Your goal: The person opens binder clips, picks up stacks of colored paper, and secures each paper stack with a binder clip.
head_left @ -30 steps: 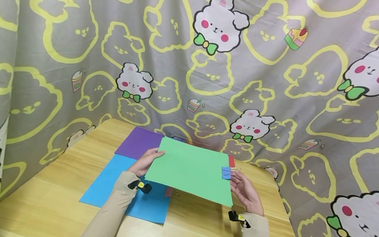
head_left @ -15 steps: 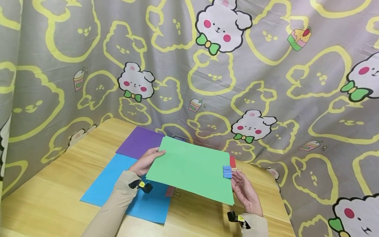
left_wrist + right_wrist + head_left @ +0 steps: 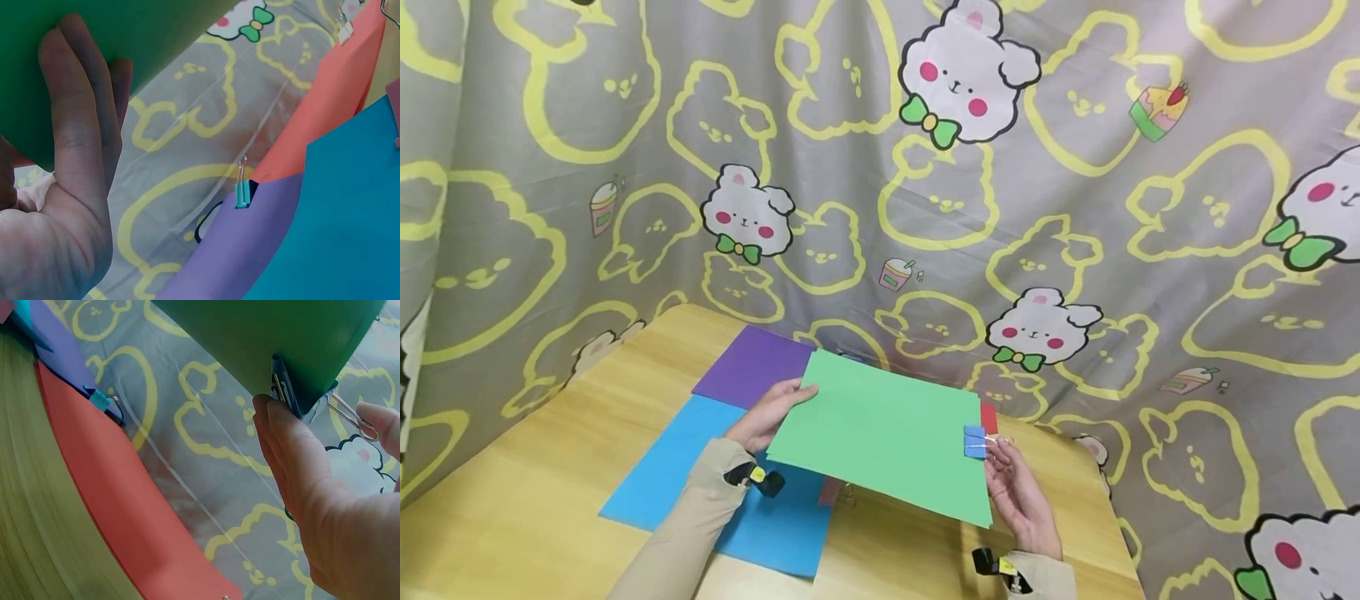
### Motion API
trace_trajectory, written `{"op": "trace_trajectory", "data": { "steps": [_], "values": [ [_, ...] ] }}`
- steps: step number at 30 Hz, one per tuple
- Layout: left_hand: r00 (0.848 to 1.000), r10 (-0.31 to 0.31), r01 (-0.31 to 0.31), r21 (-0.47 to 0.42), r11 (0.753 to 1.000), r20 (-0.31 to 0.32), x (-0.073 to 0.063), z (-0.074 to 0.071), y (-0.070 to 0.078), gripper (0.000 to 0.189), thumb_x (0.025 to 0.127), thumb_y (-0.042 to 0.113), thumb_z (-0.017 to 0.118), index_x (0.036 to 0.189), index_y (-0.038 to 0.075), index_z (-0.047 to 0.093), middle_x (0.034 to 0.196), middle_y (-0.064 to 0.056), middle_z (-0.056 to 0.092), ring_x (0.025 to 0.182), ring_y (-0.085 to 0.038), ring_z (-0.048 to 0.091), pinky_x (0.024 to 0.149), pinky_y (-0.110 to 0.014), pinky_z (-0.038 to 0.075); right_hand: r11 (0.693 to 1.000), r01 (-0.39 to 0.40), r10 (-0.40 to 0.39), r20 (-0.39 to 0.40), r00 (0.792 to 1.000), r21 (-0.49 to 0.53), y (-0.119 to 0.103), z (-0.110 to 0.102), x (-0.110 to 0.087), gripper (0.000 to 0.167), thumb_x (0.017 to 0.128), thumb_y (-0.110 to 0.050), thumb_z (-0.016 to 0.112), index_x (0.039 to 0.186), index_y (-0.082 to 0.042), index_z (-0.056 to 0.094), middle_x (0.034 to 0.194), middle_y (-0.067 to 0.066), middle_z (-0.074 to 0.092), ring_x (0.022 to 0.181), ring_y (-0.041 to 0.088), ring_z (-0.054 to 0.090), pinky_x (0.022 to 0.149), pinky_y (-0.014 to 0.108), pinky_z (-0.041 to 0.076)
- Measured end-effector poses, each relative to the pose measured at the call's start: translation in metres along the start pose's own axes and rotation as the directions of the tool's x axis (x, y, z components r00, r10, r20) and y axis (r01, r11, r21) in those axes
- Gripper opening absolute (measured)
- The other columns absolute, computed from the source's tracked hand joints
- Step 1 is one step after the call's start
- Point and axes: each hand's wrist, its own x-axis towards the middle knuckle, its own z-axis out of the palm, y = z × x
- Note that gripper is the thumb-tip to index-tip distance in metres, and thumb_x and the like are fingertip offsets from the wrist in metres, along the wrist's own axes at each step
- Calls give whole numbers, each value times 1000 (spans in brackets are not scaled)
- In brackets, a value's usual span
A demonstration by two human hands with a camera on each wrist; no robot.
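Several green sheets (image 3: 880,437) are held up, tilted, above the table. My left hand (image 3: 767,417) grips their left edge, thumb on top and fingers beneath; the left wrist view shows those fingers (image 3: 78,137) stretched along the underside. A blue binder clip (image 3: 974,442) sits on the right edge of the sheets. My right hand (image 3: 1021,492) pinches this clip: in the right wrist view the thumb is at one wire handle (image 3: 353,419), while the other fingers lie against the clip's opposite side. Part of the far handle is hidden by the fingers.
Blue sheets (image 3: 662,467) and purple sheets (image 3: 752,367) lie on the wooden table (image 3: 535,450) to the left. Red sheets (image 3: 125,487) lie along the back, partly behind the green ones. A turquoise binder clip (image 3: 242,194) holds the purple sheets. A patterned curtain (image 3: 842,167) hangs behind.
The head view has shifted slightly. Both hands keep their hold on the green sheets and the clip, with hardly any movement.
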Motion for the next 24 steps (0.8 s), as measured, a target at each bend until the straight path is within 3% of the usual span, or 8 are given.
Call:
{"op": "trace_trajectory", "data": {
  "steps": [13,24],
  "values": [
    [1000,10,-10,-1,1000,-4,3,2,-5,52,112,33,46,153,1,39,98,5,77,82,-8,76,78,-33,65,1000,16,-16,10,1000,-7,2,-1,-1,37,114,-16,29,115,-4,65,112,8,74,109,14,73,101,21,56],
    [1000,9,-9,11,1000,2,3,0,-5,54,112,33,47,154,1,37,101,4,75,86,-9,75,81,-34,64,997,-15,8,100,995,75,6,-6,3,45,115,-21,28,111,-4,70,107,6,77,102,12,75,94,21,59]
  ]
}}
